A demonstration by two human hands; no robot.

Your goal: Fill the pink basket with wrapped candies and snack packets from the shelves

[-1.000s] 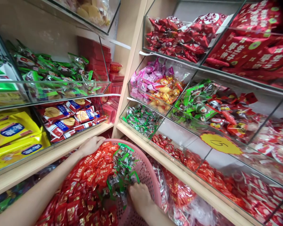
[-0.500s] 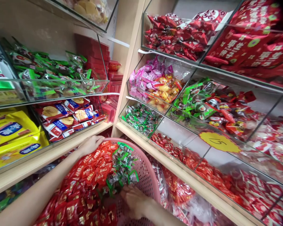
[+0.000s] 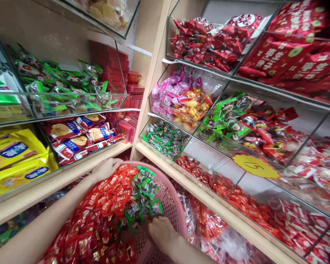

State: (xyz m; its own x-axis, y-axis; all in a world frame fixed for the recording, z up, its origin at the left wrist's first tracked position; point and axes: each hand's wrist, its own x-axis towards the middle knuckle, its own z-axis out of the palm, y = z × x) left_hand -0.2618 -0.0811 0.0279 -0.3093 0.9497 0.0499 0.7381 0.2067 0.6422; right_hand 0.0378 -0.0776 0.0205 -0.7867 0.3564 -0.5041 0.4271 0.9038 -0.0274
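Pink plastic basket sits below the shelf corner, where the left shelf edge meets the right shelf edge. From where I stand: orange candy fills its far left, red candy the near left, green candy runs from the far rim toward the middle. Left hand lies over the far-left rim beside the orange candy, fingers together; can't tell if they grip. Right hand is inside, near the right wall, just below the green candy. Fingers curled in, tips hidden; can't tell if they hold anything. Holes show along the right wall. Purple candy and a yellow tag reading 15 on the right shelves.
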